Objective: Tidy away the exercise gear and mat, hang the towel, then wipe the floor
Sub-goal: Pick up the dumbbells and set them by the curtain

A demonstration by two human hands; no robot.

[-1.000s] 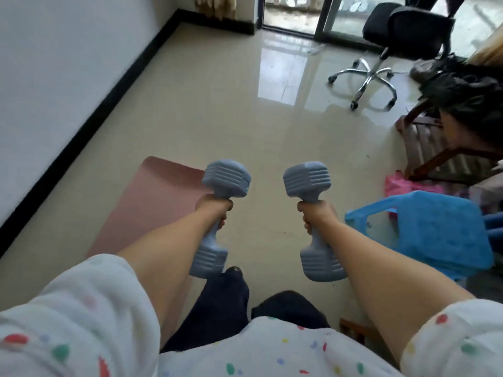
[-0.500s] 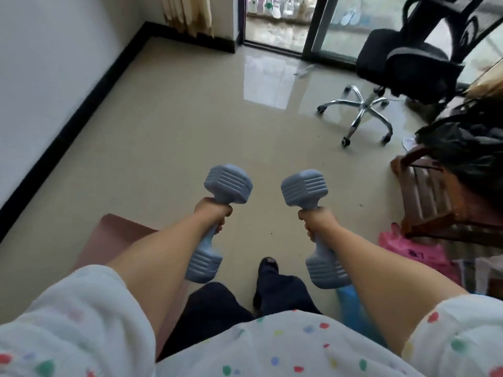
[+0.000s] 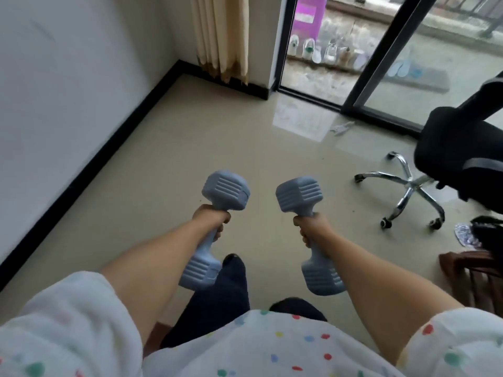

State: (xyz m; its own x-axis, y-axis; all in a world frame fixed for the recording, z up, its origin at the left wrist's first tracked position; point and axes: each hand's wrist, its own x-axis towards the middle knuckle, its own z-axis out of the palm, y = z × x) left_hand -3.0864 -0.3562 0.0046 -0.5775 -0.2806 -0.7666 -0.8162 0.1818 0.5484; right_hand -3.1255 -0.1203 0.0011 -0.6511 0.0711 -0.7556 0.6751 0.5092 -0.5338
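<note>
I hold two grey-blue dumbbells out in front of me above the beige floor. My left hand (image 3: pixel 211 219) grips the handle of the left dumbbell (image 3: pixel 226 189), whose lower head hangs near my dark trouser leg. The handle of the right dumbbell (image 3: pixel 298 195) is gripped by my right hand (image 3: pixel 313 225). Both dumbbells are tilted, upper heads leaning away from me. Only a small brownish-pink sliver (image 3: pixel 155 334) shows at the bottom beside my leg; I cannot tell whether it is the mat.
A white wall with black skirting (image 3: pixel 89 170) runs along the left. A black office chair (image 3: pixel 457 161) on a chrome star base stands at the right, a wooden chair (image 3: pixel 473 278) below it. Ahead are a curtain (image 3: pixel 220 36) and a sliding glass door (image 3: pixel 392 50) with shoes outside.
I have walked forward and the view has lifted: the pink mat and blue plastic stool have dropped out of sight, the door and curtain have come closer. Both hands still grip the dumbbells.
</note>
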